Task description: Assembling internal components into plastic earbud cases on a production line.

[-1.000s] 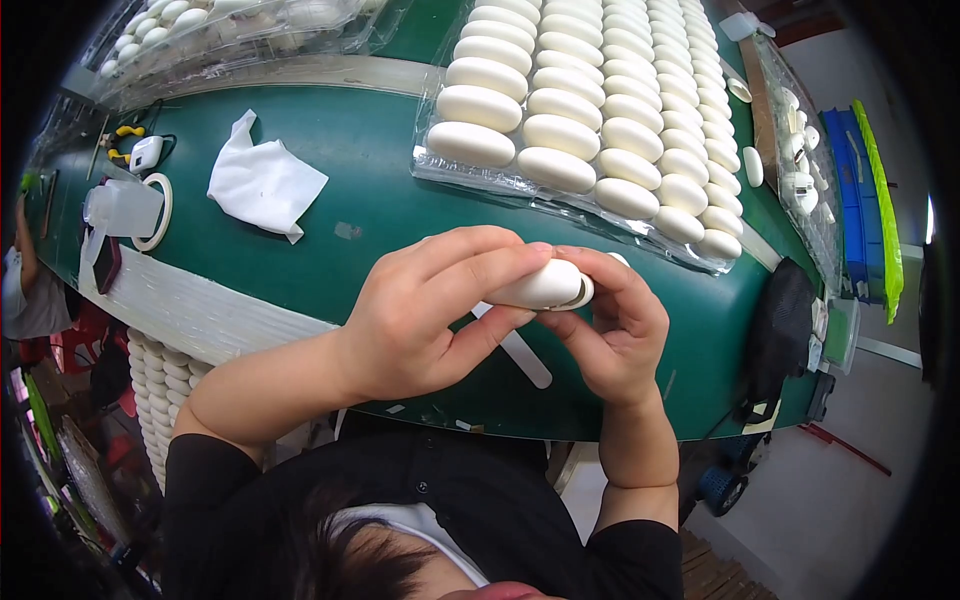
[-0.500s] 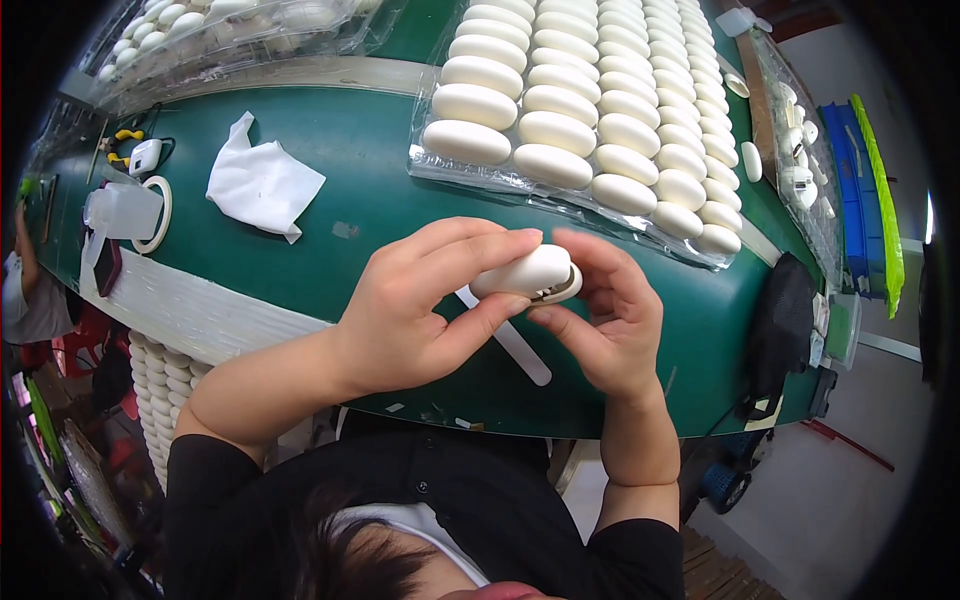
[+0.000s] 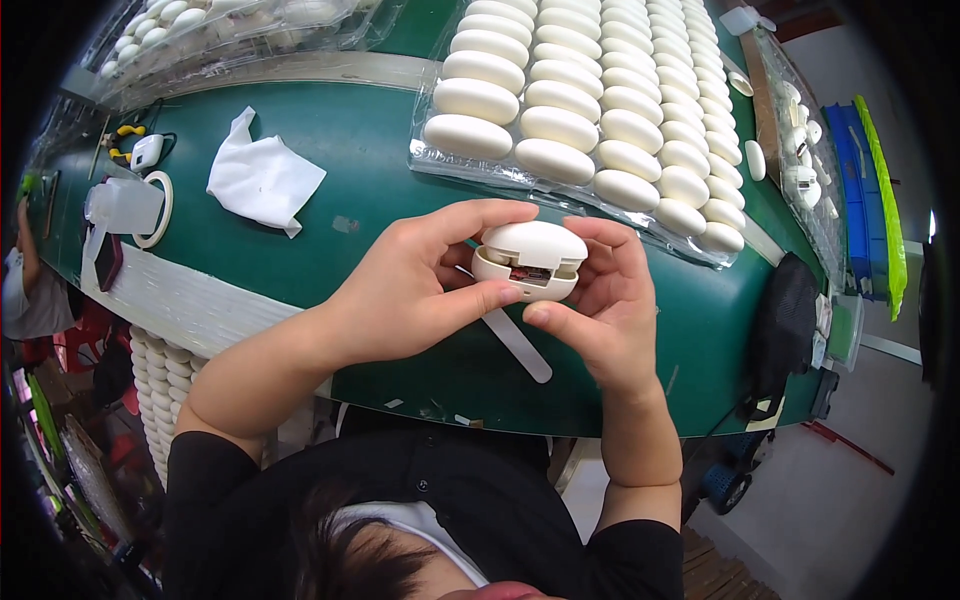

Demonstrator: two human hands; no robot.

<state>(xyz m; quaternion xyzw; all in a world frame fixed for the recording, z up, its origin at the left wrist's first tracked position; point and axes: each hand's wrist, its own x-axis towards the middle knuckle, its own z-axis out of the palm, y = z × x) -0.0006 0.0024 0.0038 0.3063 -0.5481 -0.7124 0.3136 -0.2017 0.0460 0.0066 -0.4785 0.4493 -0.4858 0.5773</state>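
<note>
Between both hands is a cream-white oval plastic case, its upper and lower shells partly apart at the front. Dark and reddish inner parts show through the gap. My left hand grips the case from its left side, thumb on the lower shell and index finger by the top. On the other side, my right hand holds the right end, fingers behind and thumb below the lower shell. Beneath the hands a flat white strip lies on the green table.
A clear tray with rows of similar white ovals stands ahead. To the left lie a white cloth, a tape ring and a translucent container. A black bag is at the right edge.
The case has turned in my hands, so its front gap and inner parts now face me. My left hand has shifted slightly, and both hands keep their hold.
</note>
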